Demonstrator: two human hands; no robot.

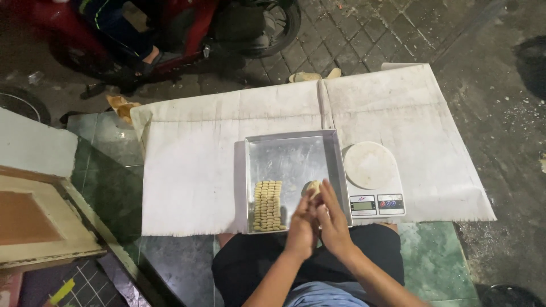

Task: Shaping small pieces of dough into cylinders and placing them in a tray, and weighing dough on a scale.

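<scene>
Your left hand [301, 226] and right hand [333, 219] press together around a dough piece [312, 188] over the tray [290, 150]; formed pieces [268, 206] line its left, a scale [372, 179] sits right, a motorbike [170, 28] beyond.

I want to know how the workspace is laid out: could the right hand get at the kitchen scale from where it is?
Probably yes. The right hand is beside the scale, which sits just right of the metal tray, with nothing lying between them. Both hands are busy with a dough piece, though.

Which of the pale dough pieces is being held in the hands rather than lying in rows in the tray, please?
The single dough piece pressed between both hands above the metal tray; the other pieces lie in rows at its near left.
</scene>
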